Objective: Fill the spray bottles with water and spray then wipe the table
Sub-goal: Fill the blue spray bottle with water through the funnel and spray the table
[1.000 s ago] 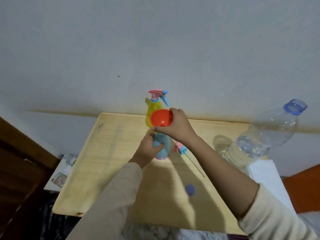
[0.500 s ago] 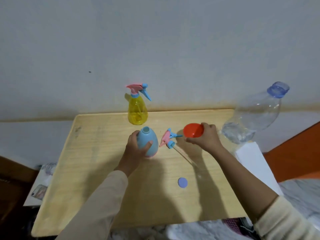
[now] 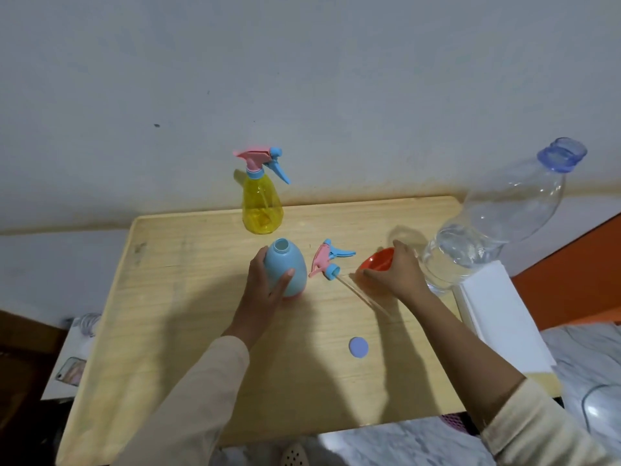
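1. The left hand grips the blue spray bottle, which stands upright near the middle of the wooden tabletop. The thumb lies across its front and the fingers curl round its far left side. The bottle's neck is open, with no head on it.
2. The right hand holds the orange funnel low over the tabletop, fingers curled over its rim and thumb below. The funnel is tilted, mouth facing left (whether it touches the wood, I cannot tell).
3. The detached spray head, pink and blue, lies on its side between the blue spray bottle and the funnel, its thin tube trailing toward the near right.
4. The yellow spray bottle stands upright at the back edge with its trigger head on.
5. A large clear water bottle, uncapped and partly filled, stands at the right edge, just beside the right hand.
6. A round blue cap lies flat nearer the person, well apart from both hands.
7. A white box sits at the right side.
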Available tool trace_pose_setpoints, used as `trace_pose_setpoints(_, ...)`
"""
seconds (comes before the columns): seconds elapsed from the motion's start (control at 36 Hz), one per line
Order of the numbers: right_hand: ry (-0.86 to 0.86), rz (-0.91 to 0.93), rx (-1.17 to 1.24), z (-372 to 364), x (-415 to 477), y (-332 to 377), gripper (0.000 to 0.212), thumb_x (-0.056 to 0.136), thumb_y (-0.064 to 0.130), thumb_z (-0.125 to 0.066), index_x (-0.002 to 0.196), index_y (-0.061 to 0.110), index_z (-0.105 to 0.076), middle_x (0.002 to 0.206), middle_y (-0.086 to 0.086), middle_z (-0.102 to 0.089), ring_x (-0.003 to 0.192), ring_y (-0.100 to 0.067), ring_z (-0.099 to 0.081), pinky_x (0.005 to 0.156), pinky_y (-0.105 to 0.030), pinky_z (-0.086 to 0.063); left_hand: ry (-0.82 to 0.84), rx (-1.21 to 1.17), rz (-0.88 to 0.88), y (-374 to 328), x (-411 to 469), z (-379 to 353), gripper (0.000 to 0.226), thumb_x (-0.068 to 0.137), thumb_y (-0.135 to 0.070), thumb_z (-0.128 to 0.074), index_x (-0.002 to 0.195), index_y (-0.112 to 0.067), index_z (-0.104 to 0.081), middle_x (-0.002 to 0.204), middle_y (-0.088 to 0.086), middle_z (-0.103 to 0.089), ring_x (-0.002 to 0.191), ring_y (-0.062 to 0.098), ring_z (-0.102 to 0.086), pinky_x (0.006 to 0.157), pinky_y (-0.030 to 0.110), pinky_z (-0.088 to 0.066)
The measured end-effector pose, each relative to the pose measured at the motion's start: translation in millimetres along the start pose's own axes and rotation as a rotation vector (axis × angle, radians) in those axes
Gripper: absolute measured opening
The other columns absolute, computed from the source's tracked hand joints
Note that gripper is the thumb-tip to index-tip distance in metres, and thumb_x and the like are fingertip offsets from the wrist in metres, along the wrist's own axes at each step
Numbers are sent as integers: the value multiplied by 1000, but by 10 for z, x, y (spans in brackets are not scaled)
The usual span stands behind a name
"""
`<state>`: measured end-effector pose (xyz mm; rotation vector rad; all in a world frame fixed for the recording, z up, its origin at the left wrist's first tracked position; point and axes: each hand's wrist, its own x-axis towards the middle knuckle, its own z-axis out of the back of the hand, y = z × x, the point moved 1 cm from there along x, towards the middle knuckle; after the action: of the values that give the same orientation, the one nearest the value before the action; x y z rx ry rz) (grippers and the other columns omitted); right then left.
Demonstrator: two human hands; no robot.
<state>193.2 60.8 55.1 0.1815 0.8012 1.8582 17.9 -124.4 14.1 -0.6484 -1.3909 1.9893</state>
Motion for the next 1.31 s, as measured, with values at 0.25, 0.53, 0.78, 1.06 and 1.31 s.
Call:
trace_pose_setpoints(0.25, -78, 326, -114, -347, -34, 357, 36, 83, 15, -59, 117, 4, -57, 118, -10, -53, 107, -27, -53, 82, -30, -38, -29, 6, -53, 50, -6, -34, 81, 79, -61, -52, 145, -20, -27, 142, -2, -39, 129, 12, -40, 104, 28, -39)
trace_pose_setpoints(0.53, 64, 216, -365, -825, 32, 434, 26, 86, 18, -53, 107, 3, -57, 110, -16, -54, 99, -31, -54, 76, -36, -45, -40, 20, -74, 51, -20, -49, 82, 80, -62, -48, 146, -21, -24, 140, -9, -34, 129, 8, -37, 109, 32, -36)
trace_pose_setpoints(0.78, -35, 209, 221, -477, -36, 749, 18, 84, 17, -65, 93, 2, -69, 68, -5, -57, 60, -14, -46, 53, -22, -28, 0, 126, -94, 59, 59, 15, 83, 79, -61, -47, 145, -13, -30, 139, 6, -42, 127, 21, -42, 108, 42, -37)
trace_pose_setpoints(1.06, -177, 456, 826, 201, -338, 1619, 18, 85, 8, -64, 101, 13, -58, 95, 1, -60, 86, -12, -54, 72, -10, -43, 12, 134, -53, 23, 58, 19, 73, 83, -44, -53, 144, -10, -32, 139, 6, -44, 127, 19, -42, 109, 31, -33)
trace_pose_setpoints(1.31, -147, 596, 949, 228, -551, 1948, 18, 86, 11, -65, 102, 11, -58, 100, -4, -62, 94, -13, -56, 77, -11, -44, 38, 178, -87, 51, 76, 51, 77, 84, -52, -49, 145, -9, -30, 138, 7, -45, 127, 20, -43, 110, 40, -34)
